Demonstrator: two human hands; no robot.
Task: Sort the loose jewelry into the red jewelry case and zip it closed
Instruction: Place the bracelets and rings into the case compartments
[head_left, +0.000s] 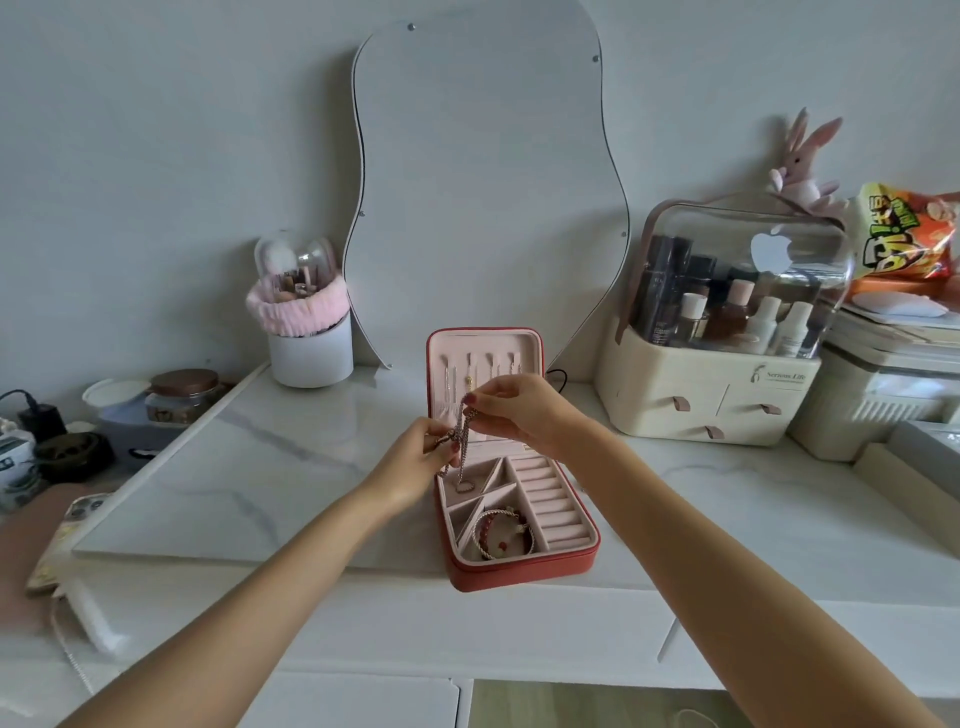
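Gold-toned chain links run between both hands above the open case: the right hand pinches the necklace high up between thumb and forefinger, and the left hand pinches it lower down, near what looks like the clasp, fingers curled close on it. Its pendant end hangs down into the upper left compartment of the red jewelry case, which lies on the marble top with its lid standing upright behind the hands. Bracelets already sit in the front compartment, and a few chains hang from hooks inside the lid.

My guess is that the necklace is about to be hung on a lid hook or coiled into the tray. Risks as I see them: the fine chain could tangle with those already on the hooks, being held just in front of them; a loose loop could drape over a divider and later catch in the zip; and a tug against the lid could tip or shift the light case.

Farther out, a white cup with a pink band stands to the left of the wavy mirror, a cosmetics organizer to the right, a phone at the left edge. None of these crowds the case; only the hands and the dangling chain hide part of the lid
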